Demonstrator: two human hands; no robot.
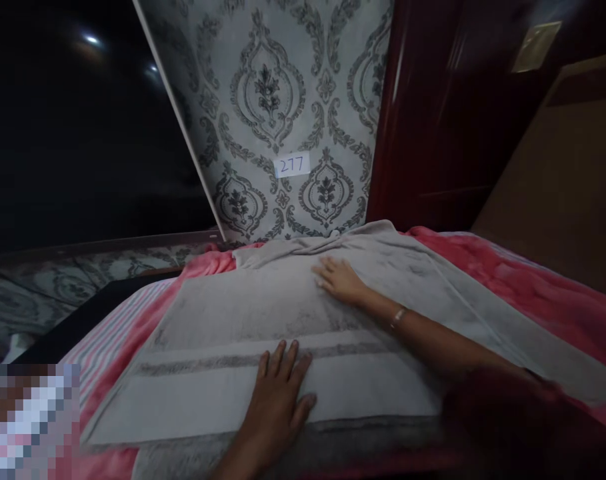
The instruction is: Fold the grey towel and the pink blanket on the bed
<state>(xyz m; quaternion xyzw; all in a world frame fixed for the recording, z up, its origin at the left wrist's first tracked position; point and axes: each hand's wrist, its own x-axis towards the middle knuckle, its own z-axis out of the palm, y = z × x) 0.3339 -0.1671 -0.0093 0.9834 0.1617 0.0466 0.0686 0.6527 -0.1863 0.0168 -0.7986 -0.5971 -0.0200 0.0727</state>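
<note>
head view: a large pale grey towel with darker woven bands (223, 333) lies spread across a bed covered by a fuzzy pink blanket (533, 287). the near part of the towel is folded over into a flat rectangular layer, with a dark stripe running across it close to the near edge. the far part of the towel is looser and rumpled where it meets the wall.

the left hand (277, 393) rests flat on the near folded layer, palm down, fingers spread and straight, gripping nothing; its fingertips touch the dark stripe. the right hand (340, 280) reaches further out, across the middle of the towel, also laid flat with fingers extended and released, pressing on the cloth just below the rumpled far edge. a thin bracelet (397, 317) sits on the right wrist. the two hands are apart, the right one beyond and slightly to the right of the left.

a striped pink and white sheet (113, 327) shows on the bed to the left of the towel. behind the bed stands a wall of grey damask-patterned wallpaper (267, 87), bearing a small white label marked 277 (291, 165). to the right of it is a dark red wooden door (443, 113), and further right a brown board (567, 173). the left side of the picture is dark. the bottom left corner is blurred out in blocks.
</note>
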